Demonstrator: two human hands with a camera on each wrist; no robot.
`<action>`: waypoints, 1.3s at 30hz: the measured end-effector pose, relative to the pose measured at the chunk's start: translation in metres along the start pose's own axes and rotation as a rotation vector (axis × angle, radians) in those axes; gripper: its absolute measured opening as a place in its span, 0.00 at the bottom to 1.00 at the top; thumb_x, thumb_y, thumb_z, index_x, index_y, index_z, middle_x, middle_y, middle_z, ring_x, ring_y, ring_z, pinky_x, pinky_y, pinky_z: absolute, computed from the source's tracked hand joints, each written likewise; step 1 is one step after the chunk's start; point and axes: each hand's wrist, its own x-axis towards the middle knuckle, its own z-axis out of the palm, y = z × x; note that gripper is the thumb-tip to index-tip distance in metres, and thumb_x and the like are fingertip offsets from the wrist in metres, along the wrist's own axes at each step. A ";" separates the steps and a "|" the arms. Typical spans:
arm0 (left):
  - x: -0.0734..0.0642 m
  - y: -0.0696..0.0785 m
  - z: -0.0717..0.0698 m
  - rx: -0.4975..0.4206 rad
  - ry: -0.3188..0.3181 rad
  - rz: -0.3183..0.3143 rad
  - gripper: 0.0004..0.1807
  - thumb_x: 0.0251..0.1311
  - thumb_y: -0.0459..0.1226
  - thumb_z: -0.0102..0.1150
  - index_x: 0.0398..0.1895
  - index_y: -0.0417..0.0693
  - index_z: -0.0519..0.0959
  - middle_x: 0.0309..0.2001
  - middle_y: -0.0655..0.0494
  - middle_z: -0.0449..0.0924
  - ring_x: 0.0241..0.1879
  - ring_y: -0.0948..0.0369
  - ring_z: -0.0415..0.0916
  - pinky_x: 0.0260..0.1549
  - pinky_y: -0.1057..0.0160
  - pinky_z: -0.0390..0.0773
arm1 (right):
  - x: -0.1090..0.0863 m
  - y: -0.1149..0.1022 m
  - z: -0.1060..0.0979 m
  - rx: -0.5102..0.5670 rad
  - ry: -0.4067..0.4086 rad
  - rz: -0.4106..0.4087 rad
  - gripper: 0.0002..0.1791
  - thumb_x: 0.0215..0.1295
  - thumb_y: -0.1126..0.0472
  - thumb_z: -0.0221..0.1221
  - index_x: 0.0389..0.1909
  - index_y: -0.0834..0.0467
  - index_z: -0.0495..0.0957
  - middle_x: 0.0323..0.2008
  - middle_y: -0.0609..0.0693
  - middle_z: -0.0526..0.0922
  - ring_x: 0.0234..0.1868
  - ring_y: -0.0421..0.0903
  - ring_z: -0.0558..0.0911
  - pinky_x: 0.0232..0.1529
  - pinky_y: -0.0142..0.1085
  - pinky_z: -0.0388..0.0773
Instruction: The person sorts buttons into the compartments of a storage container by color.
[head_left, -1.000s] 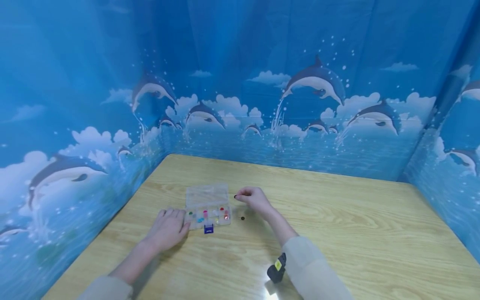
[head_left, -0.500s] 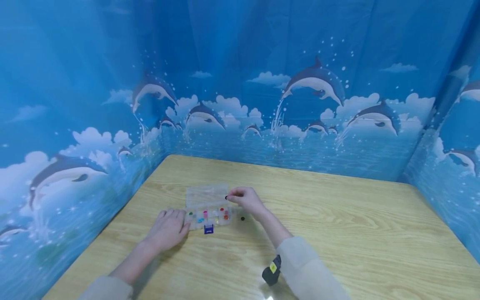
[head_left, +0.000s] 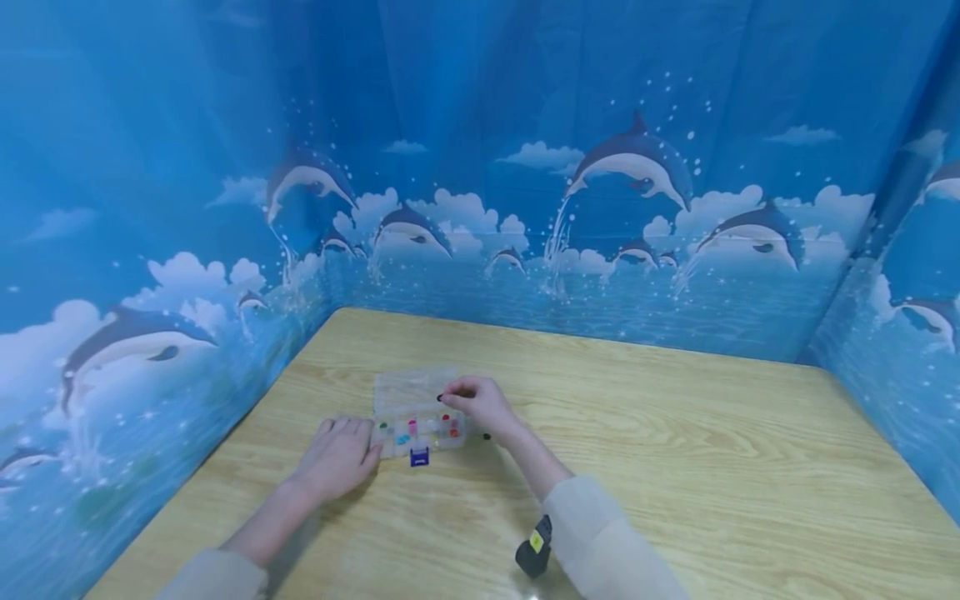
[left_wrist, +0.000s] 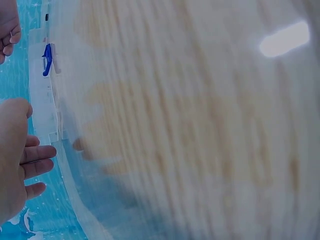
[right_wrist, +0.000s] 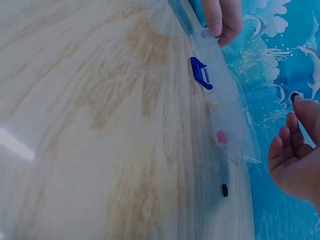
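Note:
A clear plastic compartment box [head_left: 385, 451] lies on the table, its transparent lid [head_left: 407, 390] laid back. Small red, pink, blue, green and yellow pieces sit in its compartments. My left hand [head_left: 337, 454] rests at the box's left end, fingers fairly straight and thumb by the front corner. Above the lid's right part, my right hand [head_left: 483, 407] pinches a small black disc [right_wrist: 294, 96] between thumb and fingertips. A second black disc [right_wrist: 224, 190] lies on the table just right of the box. Whether the discs are buttons or beads, I cannot tell.
A blue latch [head_left: 419, 457] sticks out from the box's front edge. The wood-grain table [head_left: 675, 467] extends to the right. Blue dolphin-print curtains [head_left: 480, 167] hang behind and beside it. A black device [head_left: 534, 548] sits by the right sleeve.
My right hand has moved left with the black disc, from beside the box to over the lid. The left hand and the box stay put.

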 end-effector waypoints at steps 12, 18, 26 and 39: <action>0.000 -0.001 0.001 -0.003 0.011 0.005 0.20 0.62 0.42 0.51 0.46 0.32 0.73 0.42 0.42 0.77 0.45 0.47 0.72 0.48 0.47 0.66 | 0.002 -0.004 0.019 -0.014 -0.008 -0.018 0.08 0.61 0.62 0.59 0.37 0.63 0.80 0.32 0.49 0.80 0.33 0.46 0.77 0.30 0.33 0.73; 0.000 -0.002 0.001 -0.002 0.003 -0.001 0.20 0.61 0.42 0.52 0.46 0.33 0.73 0.42 0.42 0.77 0.45 0.47 0.71 0.48 0.47 0.66 | 0.006 -0.006 0.032 -0.052 -0.017 -0.046 0.07 0.61 0.61 0.60 0.36 0.61 0.82 0.33 0.47 0.81 0.33 0.39 0.76 0.33 0.32 0.73; 0.001 0.001 -0.001 -0.018 -0.005 0.007 0.20 0.62 0.42 0.51 0.47 0.32 0.73 0.44 0.40 0.77 0.47 0.46 0.71 0.48 0.45 0.66 | 0.007 -0.005 0.050 -0.047 -0.046 -0.041 0.05 0.58 0.62 0.62 0.34 0.59 0.82 0.28 0.47 0.81 0.31 0.41 0.77 0.34 0.31 0.74; 0.000 0.001 -0.001 -0.009 0.007 0.013 0.17 0.61 0.41 0.52 0.42 0.34 0.73 0.39 0.44 0.77 0.42 0.48 0.72 0.45 0.48 0.67 | 0.007 -0.004 0.072 -0.120 -0.005 0.009 0.03 0.59 0.58 0.61 0.32 0.53 0.82 0.29 0.40 0.78 0.28 0.37 0.74 0.28 0.30 0.72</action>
